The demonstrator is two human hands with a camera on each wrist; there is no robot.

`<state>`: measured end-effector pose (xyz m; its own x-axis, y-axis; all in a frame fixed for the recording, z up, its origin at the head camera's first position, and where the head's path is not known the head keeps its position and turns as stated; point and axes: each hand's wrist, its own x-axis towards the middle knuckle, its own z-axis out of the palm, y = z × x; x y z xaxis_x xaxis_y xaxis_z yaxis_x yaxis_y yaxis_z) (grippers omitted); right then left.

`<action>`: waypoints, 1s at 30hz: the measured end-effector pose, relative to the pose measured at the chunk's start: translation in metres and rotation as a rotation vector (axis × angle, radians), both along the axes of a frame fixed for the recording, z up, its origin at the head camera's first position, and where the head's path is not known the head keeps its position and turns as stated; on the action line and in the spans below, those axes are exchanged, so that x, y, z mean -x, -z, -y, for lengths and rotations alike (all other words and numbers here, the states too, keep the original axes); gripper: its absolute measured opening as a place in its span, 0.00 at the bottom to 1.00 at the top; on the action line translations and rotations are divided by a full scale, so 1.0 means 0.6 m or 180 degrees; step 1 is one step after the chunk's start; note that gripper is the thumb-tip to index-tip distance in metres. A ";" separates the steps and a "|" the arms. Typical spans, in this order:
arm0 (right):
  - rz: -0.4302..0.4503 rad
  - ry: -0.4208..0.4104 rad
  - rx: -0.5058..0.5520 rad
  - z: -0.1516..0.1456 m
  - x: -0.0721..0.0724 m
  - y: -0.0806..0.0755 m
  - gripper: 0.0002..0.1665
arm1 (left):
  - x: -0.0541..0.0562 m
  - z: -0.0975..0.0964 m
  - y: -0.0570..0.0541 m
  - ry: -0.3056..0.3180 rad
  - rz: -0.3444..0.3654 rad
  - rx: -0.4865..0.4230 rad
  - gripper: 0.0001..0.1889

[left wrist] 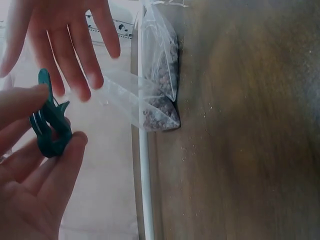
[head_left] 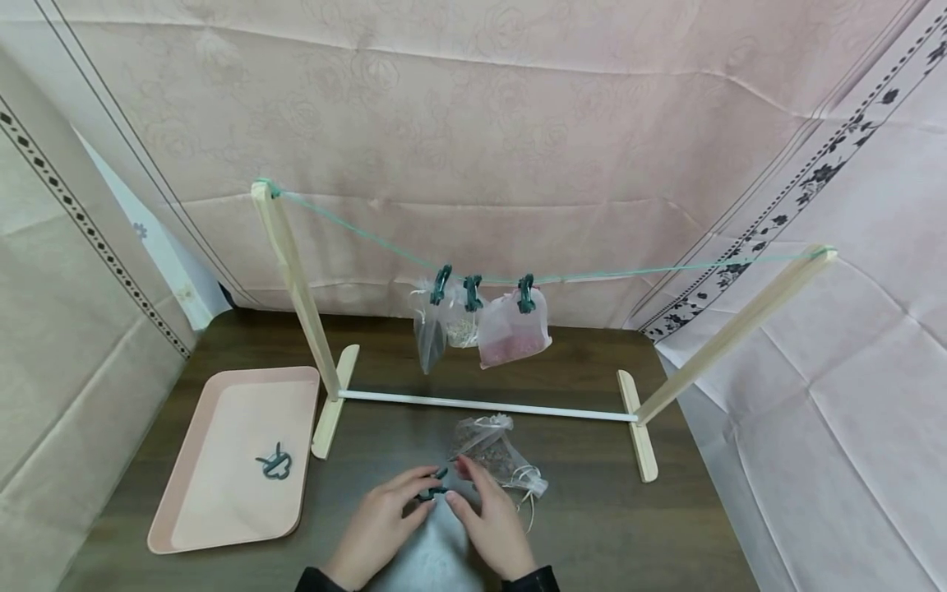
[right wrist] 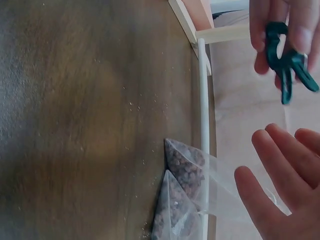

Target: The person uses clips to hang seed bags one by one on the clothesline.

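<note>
Clip (right wrist: 284,62) sits pinched between left fingers (right wrist: 302,25); right fingers (right wrist: 282,172) spread just beside it, not touching.

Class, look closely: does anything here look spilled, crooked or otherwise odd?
Yes. Pale specks lie scattered on the tabletop near the sheer bags, resembling a small spill; their source is unclear. The pink bag also hangs tilted.

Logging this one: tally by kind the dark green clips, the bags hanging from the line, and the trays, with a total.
Dark green clips: 5 (3 on the line, 1 in the left hand, 1 on the tray)
Hanging bags: 3
Tray: 1
Total: 9
</note>
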<state>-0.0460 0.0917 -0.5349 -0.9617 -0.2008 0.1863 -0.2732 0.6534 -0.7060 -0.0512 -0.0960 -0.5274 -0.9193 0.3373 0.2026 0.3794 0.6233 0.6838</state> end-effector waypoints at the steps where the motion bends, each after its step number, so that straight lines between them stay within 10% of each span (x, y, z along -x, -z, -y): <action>1: 0.0007 -0.0030 0.0015 0.001 0.000 0.001 0.29 | -0.001 -0.001 0.001 0.0057 -0.0004 -0.0047 0.15; 30: 0.0587 -0.0413 0.0349 -0.001 -0.004 0.011 0.23 | -0.002 0.012 -0.001 0.0736 0.0201 -0.0754 0.12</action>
<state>-0.0437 0.0924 -0.5414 -0.9490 -0.3130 0.0376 -0.2098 0.5381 -0.8164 -0.0498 -0.1031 -0.5270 -0.8372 0.4887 0.2455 0.4445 0.3467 0.8260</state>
